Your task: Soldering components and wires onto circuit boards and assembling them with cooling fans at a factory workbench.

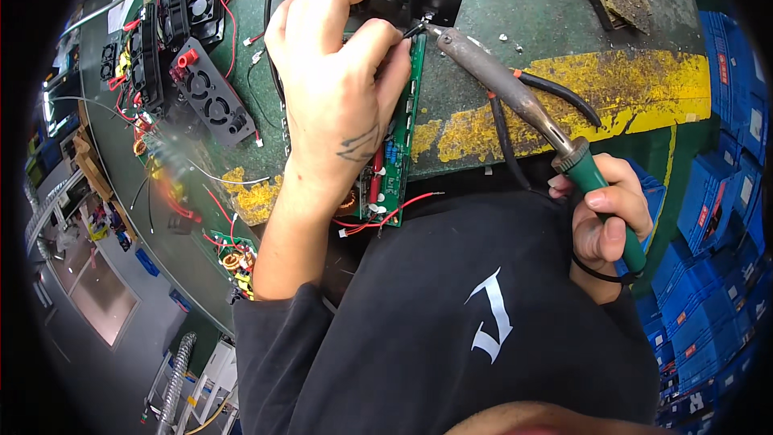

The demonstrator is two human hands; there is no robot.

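Looks like an electronics repair or assembly workshop. The worn green bench [515, 0] has chipped yellow paint along its near edge, and there's a soldering iron [515, 89] over a green circuit board [398, 137]. Black fan assemblies [205, 89] with red wiring pile up toward the left edge, and stacked blue plastic crates [717, 217] sit off the bench's right side.

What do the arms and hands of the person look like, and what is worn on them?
Both hands are bare, without gloves. The left hand has a small dark tattoo on its back near the wrist; a dark sleeve is pushed up toward the elbow. The right hand has a thin black band around its wrist and short nails.
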